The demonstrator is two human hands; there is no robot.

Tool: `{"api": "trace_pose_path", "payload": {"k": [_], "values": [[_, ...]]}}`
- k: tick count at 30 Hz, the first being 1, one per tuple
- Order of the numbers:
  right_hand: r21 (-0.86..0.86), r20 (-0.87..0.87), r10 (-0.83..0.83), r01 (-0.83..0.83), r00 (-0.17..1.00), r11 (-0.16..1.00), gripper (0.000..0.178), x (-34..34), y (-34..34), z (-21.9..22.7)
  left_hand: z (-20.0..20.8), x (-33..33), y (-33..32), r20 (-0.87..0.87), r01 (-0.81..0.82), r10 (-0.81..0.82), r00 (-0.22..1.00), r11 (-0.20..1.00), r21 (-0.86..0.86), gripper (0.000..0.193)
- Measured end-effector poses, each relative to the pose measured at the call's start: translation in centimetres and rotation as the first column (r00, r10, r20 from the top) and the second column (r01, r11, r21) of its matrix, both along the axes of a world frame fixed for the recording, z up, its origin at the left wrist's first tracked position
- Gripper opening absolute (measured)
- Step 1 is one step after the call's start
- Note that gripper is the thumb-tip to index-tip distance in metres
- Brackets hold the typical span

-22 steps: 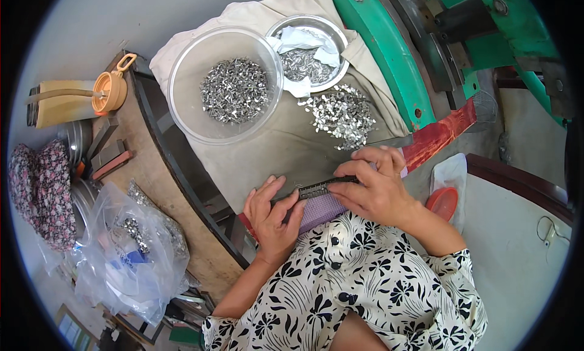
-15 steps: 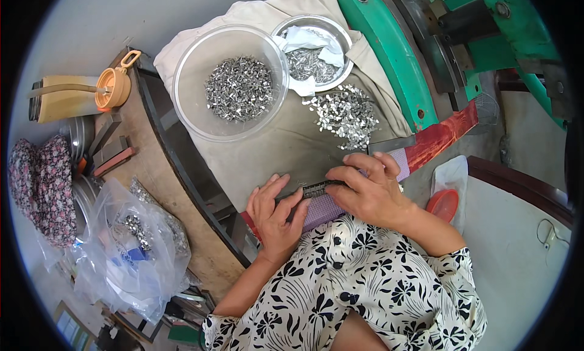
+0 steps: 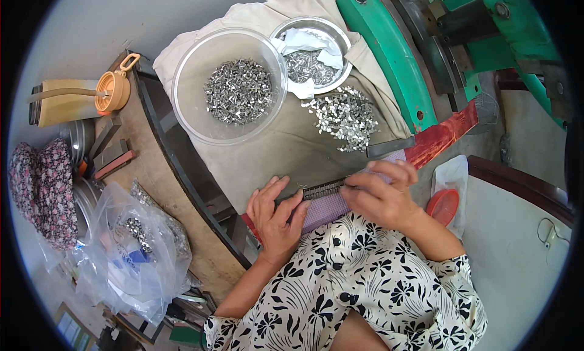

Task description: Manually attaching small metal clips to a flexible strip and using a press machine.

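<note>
A dark slotted metal strip lies along the front edge of the cloth, with small pieces set side by side in it. My left hand straddles its left end, fingers on the far side and thumb on the near side, holding it loosely. At the other end, my right hand has thumb and fingertips pinched together over the strip. Whatever is between those fingertips is hidden. A few tiny pins lie beside my left index finger. Checked purple cloth shows beneath the strip.
Beyond my hands stand a clear tub of small metal parts and a steel bowl of pins. Loose shiny pieces are heaped near a dark flat bar. A green machine borders the right; a plastic bag lies left.
My right hand has slid right along the strip, uncovering more of its filled slots. My left hand stays at the left end.
</note>
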State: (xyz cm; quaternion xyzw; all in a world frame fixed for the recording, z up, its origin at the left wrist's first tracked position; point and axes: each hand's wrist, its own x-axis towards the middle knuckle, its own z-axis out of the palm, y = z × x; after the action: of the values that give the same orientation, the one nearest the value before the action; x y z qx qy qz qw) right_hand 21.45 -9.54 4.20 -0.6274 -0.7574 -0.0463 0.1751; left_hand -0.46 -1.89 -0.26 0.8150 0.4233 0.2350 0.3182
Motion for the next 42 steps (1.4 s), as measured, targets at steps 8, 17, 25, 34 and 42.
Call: {"api": "trace_pose_path", "payload": {"k": [8,17,25,34,42], "values": [[0.058,-0.127,-0.271,0.280,0.954,0.958,0.024,2.8,-2.7,-0.6,0.0,-0.2,0.0,0.025,0.021,-0.021,0.999,1.000,0.001,0.021],[-0.024,-0.286,-0.289,0.294,0.914,0.955,0.021,3.6,-0.3,-0.2,0.0,-0.1,0.1,0.027,0.034,-0.035,0.999,0.999,0.033,0.026],[-0.110,-0.397,-0.153,0.118,0.905,0.987,0.021,3.1,3.7,-0.5,0.0,-0.2,0.0,0.034,0.029,-0.029,0.999,1.000,0.010,0.024],[-0.145,-0.383,-0.064,0.009,0.922,0.989,0.017,1.8,4.0,0.6,0.0,-0.2,0.0,0.022,0.020,-0.019,1.000,1.000,-0.021,0.024],[-0.117,-0.129,0.115,-0.130,0.985,0.985,0.017,-0.9,3.0,0.7,0.3,0.0,-0.1,0.006,0.021,-0.020,1.000,0.999,-0.026,0.027]]}}
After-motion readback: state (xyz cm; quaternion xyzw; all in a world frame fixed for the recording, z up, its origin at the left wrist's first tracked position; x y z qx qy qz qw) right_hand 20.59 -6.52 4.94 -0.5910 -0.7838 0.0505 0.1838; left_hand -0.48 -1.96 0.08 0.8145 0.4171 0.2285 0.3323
